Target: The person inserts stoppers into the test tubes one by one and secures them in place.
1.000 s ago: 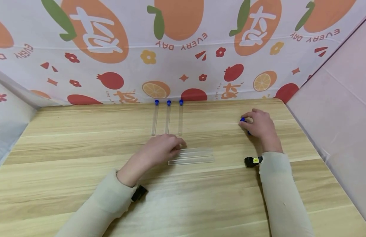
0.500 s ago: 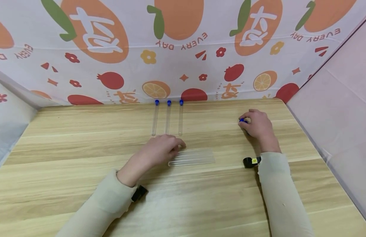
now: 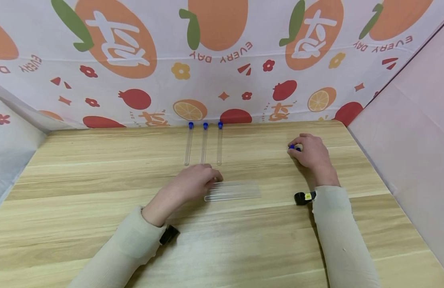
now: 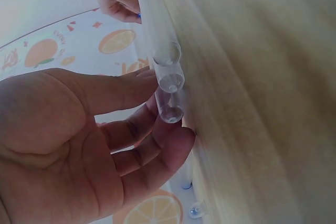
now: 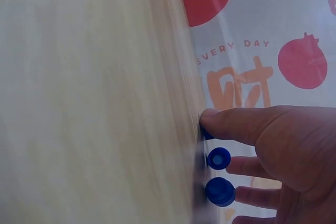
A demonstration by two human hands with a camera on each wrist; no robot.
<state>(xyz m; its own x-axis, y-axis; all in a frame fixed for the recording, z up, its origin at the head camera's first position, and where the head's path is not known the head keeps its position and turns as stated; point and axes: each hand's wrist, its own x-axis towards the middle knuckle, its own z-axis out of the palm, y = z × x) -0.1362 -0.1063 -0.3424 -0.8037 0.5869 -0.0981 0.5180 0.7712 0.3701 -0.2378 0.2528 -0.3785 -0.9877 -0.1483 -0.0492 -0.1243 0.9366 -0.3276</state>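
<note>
Uncapped clear test tubes (image 3: 237, 192) lie side by side on the wooden table. My left hand (image 3: 194, 181) is at their left ends; in the left wrist view its thumb and curled fingers pinch the rounded end of a test tube (image 4: 171, 113). Farther right, my right hand (image 3: 314, 153) pinches a blue cap (image 3: 291, 147) at the tabletop between thumb and index finger. Seen from the right wrist, the thumb covers much of that cap, and two more blue caps (image 5: 219, 191) sit beside the other fingers.
Three test tubes (image 3: 189, 146) with blue caps lie in a row toward the table's back edge, past my left hand. A fruit-printed cloth (image 3: 150, 88) hangs behind the table (image 3: 99, 168). Pale sheeting (image 3: 412, 120) borders the right side.
My right hand has shifted slightly left with the blue cap. The uncapped tubes have drawn closer together beside my left hand, which has barely moved.
</note>
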